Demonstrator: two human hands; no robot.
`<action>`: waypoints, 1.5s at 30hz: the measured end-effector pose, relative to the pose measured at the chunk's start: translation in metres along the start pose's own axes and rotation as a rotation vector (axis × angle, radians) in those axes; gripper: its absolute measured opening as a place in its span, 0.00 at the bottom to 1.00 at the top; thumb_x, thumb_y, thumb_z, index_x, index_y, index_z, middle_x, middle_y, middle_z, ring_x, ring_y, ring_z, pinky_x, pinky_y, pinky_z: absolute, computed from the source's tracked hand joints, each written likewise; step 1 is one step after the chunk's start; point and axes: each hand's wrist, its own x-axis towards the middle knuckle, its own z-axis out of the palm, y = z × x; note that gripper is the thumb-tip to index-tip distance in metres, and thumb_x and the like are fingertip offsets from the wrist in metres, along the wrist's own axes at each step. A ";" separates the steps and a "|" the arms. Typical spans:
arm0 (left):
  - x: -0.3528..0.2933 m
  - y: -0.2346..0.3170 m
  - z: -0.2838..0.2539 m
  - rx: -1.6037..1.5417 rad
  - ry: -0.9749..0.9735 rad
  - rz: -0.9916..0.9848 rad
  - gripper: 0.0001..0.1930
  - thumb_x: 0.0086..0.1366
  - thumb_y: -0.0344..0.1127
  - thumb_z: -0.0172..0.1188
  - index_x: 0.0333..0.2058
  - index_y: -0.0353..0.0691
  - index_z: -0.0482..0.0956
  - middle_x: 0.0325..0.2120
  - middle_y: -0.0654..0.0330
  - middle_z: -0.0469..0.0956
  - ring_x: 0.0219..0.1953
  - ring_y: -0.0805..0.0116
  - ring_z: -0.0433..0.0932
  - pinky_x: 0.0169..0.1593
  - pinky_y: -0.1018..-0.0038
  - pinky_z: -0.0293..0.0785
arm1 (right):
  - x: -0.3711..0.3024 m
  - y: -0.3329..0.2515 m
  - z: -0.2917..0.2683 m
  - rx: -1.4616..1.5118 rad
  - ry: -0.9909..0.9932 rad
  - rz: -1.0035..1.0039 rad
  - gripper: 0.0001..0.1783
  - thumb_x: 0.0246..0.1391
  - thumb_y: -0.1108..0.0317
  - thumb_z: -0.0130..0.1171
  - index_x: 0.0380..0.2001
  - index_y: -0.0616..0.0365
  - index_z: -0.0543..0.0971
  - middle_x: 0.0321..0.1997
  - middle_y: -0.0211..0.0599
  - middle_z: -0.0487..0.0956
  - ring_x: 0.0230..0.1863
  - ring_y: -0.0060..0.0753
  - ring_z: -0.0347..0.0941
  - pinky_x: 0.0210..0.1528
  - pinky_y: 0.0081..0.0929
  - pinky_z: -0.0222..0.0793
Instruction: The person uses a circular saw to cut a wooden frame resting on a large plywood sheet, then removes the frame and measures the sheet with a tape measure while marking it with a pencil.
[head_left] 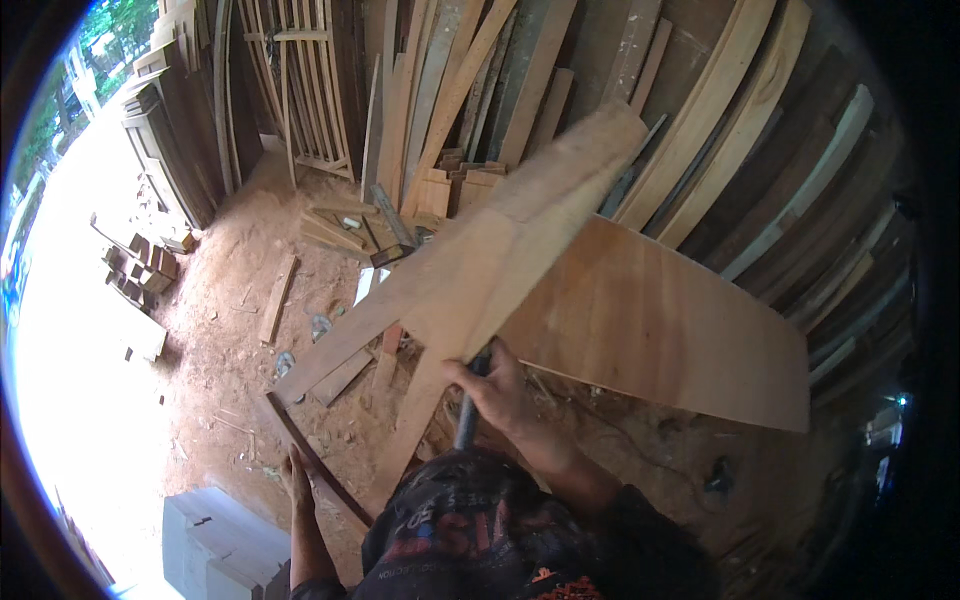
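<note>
A long pale wooden piece (470, 270) slants across the middle, forking into two legs toward me. My right hand (505, 400) is closed around a dark grey cylindrical handle (468, 420) beside the fork, with the thumb near the wood's edge. The handle's lower end disappears at my shirt, so I cannot make out what it belongs to. A narrow dark wooden strip (318, 463) lies across near the ends of the legs. My left hand (298, 482) grips the outer side of this strip, its fingers partly hidden.
Right of the wooden piece leans a broad plywood sheet (660, 320). Upright boards (690, 120) line the back and right. Offcuts (340, 230) and a loose batten (279, 298) lie on the dirt floor. A grey box-like block (222, 545) stands at lower left.
</note>
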 end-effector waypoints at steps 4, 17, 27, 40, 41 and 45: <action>0.003 0.108 0.006 -0.197 -0.042 0.351 0.37 0.74 0.49 0.58 0.72 0.33 0.57 0.69 0.43 0.64 0.70 0.53 0.64 0.70 0.61 0.62 | 0.003 0.030 0.053 -0.317 -0.059 -0.145 0.23 0.53 0.59 0.73 0.44 0.63 0.77 0.37 0.37 0.83 0.37 0.33 0.80 0.42 0.34 0.76; -0.093 0.328 0.093 0.247 0.132 0.963 0.51 0.62 0.34 0.68 0.75 0.39 0.43 0.67 0.31 0.60 0.69 0.36 0.64 0.68 0.47 0.63 | 0.001 0.129 0.119 -0.598 -0.447 -0.136 0.21 0.56 0.59 0.69 0.41 0.62 0.71 0.29 0.47 0.80 0.32 0.51 0.81 0.38 0.46 0.76; -0.030 0.246 -0.003 -0.221 -0.174 0.839 0.33 0.68 0.27 0.57 0.71 0.33 0.59 0.68 0.49 0.68 0.67 0.61 0.68 0.70 0.65 0.61 | 0.094 0.143 0.052 -0.250 -0.237 0.231 0.17 0.58 0.58 0.71 0.38 0.59 0.77 0.27 0.29 0.80 0.23 0.19 0.76 0.25 0.25 0.73; 0.022 0.245 0.022 -0.284 -0.085 0.326 0.23 0.61 0.20 0.66 0.55 0.33 0.77 0.53 0.53 0.82 0.55 0.63 0.79 0.60 0.65 0.75 | 0.321 0.185 0.010 -0.171 -0.120 0.344 0.19 0.63 0.54 0.65 0.32 0.59 0.74 0.23 0.32 0.76 0.22 0.25 0.75 0.25 0.29 0.71; 0.022 0.253 0.026 -0.251 -0.103 0.317 0.21 0.61 0.20 0.66 0.54 0.33 0.78 0.52 0.53 0.83 0.54 0.63 0.80 0.60 0.65 0.75 | 0.335 0.195 0.015 -0.341 -0.161 0.312 0.23 0.64 0.51 0.63 0.29 0.62 0.75 0.22 0.33 0.76 0.25 0.29 0.79 0.27 0.32 0.76; 0.020 0.290 0.032 -0.077 -0.186 0.403 0.17 0.63 0.21 0.66 0.51 0.33 0.80 0.51 0.54 0.84 0.54 0.66 0.80 0.59 0.66 0.75 | 0.368 0.237 0.043 -0.108 -0.172 0.439 0.16 0.65 0.58 0.62 0.35 0.62 0.73 0.25 0.38 0.79 0.20 0.27 0.75 0.23 0.28 0.72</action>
